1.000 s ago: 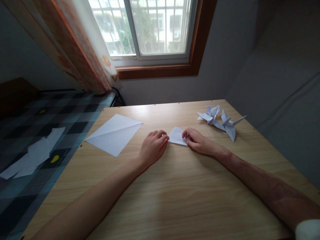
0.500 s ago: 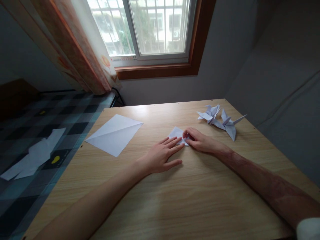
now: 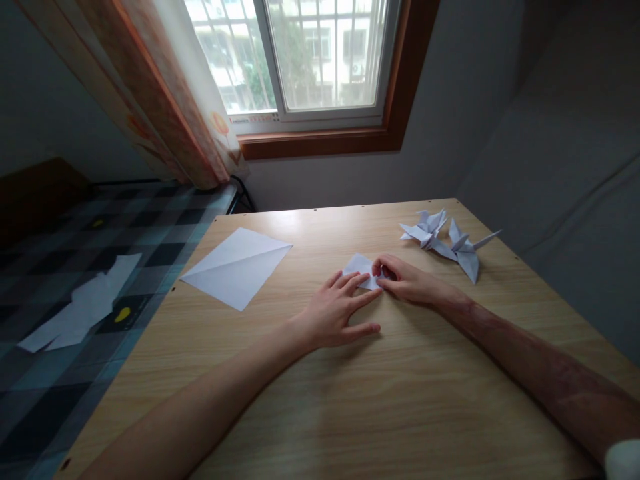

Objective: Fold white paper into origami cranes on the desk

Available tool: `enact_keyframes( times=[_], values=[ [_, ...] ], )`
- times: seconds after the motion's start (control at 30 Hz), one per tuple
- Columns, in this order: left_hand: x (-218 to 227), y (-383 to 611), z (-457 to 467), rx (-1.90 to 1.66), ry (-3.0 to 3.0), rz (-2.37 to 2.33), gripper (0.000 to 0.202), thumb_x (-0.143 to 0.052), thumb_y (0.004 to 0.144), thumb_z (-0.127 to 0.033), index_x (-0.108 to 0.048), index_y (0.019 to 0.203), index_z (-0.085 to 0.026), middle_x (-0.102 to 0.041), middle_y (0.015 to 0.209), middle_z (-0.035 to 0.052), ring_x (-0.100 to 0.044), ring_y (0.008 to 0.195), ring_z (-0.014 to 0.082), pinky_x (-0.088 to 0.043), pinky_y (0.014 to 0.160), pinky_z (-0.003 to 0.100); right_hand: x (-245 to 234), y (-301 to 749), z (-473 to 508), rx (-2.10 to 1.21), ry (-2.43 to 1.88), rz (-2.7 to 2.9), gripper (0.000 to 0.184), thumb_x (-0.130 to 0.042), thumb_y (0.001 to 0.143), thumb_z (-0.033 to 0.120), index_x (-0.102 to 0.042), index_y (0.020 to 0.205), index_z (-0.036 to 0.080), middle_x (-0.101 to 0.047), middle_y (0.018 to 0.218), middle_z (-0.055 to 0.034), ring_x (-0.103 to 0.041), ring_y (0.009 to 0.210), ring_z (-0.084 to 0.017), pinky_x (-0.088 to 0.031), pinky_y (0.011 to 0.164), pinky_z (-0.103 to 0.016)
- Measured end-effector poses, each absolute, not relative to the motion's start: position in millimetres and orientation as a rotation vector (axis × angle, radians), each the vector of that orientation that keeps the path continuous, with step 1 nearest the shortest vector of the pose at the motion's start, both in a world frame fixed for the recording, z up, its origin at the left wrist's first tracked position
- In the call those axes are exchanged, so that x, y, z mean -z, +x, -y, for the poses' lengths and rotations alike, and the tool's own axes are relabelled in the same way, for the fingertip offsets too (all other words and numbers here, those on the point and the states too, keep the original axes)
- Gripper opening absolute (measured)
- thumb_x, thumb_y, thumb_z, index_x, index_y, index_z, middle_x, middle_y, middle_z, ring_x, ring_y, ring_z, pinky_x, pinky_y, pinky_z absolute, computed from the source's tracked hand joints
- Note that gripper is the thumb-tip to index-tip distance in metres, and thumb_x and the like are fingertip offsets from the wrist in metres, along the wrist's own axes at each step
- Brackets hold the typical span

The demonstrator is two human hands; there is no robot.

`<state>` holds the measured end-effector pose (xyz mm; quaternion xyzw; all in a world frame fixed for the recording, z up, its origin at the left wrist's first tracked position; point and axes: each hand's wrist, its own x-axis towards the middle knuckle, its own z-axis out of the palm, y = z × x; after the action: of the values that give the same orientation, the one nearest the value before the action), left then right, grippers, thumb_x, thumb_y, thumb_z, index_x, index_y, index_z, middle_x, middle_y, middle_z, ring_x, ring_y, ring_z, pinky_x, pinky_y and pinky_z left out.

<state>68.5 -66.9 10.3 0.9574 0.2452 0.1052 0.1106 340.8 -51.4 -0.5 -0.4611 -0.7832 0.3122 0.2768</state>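
A small folded piece of white paper point(image 3: 361, 265) lies on the wooden table point(image 3: 350, 400) between my hands. My left hand point(image 3: 337, 312) rests flat with its fingers stretched out, the fingertips pressing on the near edge of the folded paper. My right hand point(image 3: 407, 280) has its fingers curled and pinched on the paper's right side. Both forearms reach in from the bottom of the view.
A white paper sheet point(image 3: 237, 268) with a diagonal crease lies at the left of the table. Two folded paper cranes point(image 3: 447, 241) sit at the back right. Left of the table is a checkered bed point(image 3: 75, 267) with loose white paper point(image 3: 83, 310). A window and curtain are behind.
My left hand went from curled at the paper's left corner to flat with fingers spread over its near edge. My right hand stayed pinched on the paper.
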Motion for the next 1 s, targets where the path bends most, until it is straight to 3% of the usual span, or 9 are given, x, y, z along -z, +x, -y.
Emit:
enact_keyframes(
  times=[0.17, 0.3, 0.53, 0.63, 0.77, 0.87, 1.0],
  values=[
    [-7, 70, 70, -0.324, 2.793, -0.713, 0.088, -0.058, 0.102, -0.081, -0.044, 0.174, -0.032, -0.032, 0.184, 0.013, -0.033, 0.17, 0.0389, -0.024, 0.14, 0.063, 2, 341, 53, -0.822, -1.239, 2.085, 0.01, -0.064, 0.094, 0.023, -0.065, 0.104, 0.021, -0.062, 0.088, -0.0003, -0.053, 0.077, -0.02, -0.044, 0.071, -0.032],
    [-7, 66, 64, -0.322, 2.785, -0.66, 0.088, -0.061, 0.1, -0.081, -0.046, 0.172, -0.031, -0.031, 0.183, 0.0131, -0.032, 0.17, 0.0394, -0.025, 0.14, 0.063, 9, 341, 51, -0.61, -1.232, 2.009, 0.009, -0.062, 0.095, 0.02, -0.065, 0.104, 0.022, -0.064, 0.096, -0.0039, -0.058, 0.084, -0.022, -0.048, 0.076, -0.036],
    [-11, 54, 46, -0.452, 2.827, -0.573, 0.054, -0.061, 0.109, -0.061, -0.067, 0.152, -0.028, -0.052, 0.172, 0.0122, -0.049, 0.16, 0.0329, -0.032, 0.138, 0.054, 20, 341, 46, -0.346, -1.245, 2.019, 0.029, -0.071, 0.098, 0.026, -0.068, 0.127, 0.022, -0.071, 0.125, -0.0131, -0.064, 0.118, -0.034, -0.051, 0.107, -0.052],
    [-12, 54, 45, -0.593, 2.846, -0.665, 0.032, -0.062, 0.111, -0.051, -0.08, 0.125, -0.029, -0.069, 0.151, 0.0092, -0.066, 0.137, 0.0298, -0.045, 0.125, 0.051, 19, 340, 47, -0.321, -1.228, 2.07, 0.032, -0.076, 0.099, 0.031, -0.07, 0.129, 0.024, -0.069, 0.132, -0.0143, -0.062, 0.126, -0.036, -0.049, 0.113, -0.055],
    [-8, 56, 44, -0.698, 2.862, -0.888, 0.033, -0.064, 0.11, -0.049, -0.078, 0.094, -0.024, -0.078, 0.117, 0.0076, -0.071, 0.104, 0.0254, -0.052, 0.103, 0.047, 15, 336, 52, -0.309, -1.204, 2.13, 0.033, -0.078, 0.098, 0.031, -0.072, 0.13, 0.025, -0.069, 0.134, -0.0141, -0.061, 0.128, -0.036, -0.049, 0.113, -0.055],
    [-4, 57, 43, -0.692, 2.833, -0.964, 0.031, -0.068, 0.109, -0.045, -0.071, 0.088, -0.022, -0.077, 0.104, 0.0071, -0.069, 0.096, 0.0247, -0.054, 0.092, 0.042, 11, 334, 54, -0.326, -1.171, 2.176, 0.031, -0.076, 0.099, 0.028, -0.072, 0.13, 0.025, -0.07, 0.134, -0.0136, -0.061, 0.127, -0.035, -0.05, 0.112, -0.053],
    [-4, 56, 42, -0.665, 2.758, -0.916, 0.022, -0.065, 0.11, -0.037, -0.07, 0.094, -0.023, -0.077, 0.105, 0.0062, -0.071, 0.098, 0.0233, -0.055, 0.086, 0.036, 11, 334, 53, -0.353, -1.166, 2.174, 0.027, -0.07, 0.105, 0.033, -0.073, 0.131, 0.024, -0.071, 0.134, -0.0139, -0.063, 0.126, -0.034, -0.051, 0.111, -0.052]
  ],
)
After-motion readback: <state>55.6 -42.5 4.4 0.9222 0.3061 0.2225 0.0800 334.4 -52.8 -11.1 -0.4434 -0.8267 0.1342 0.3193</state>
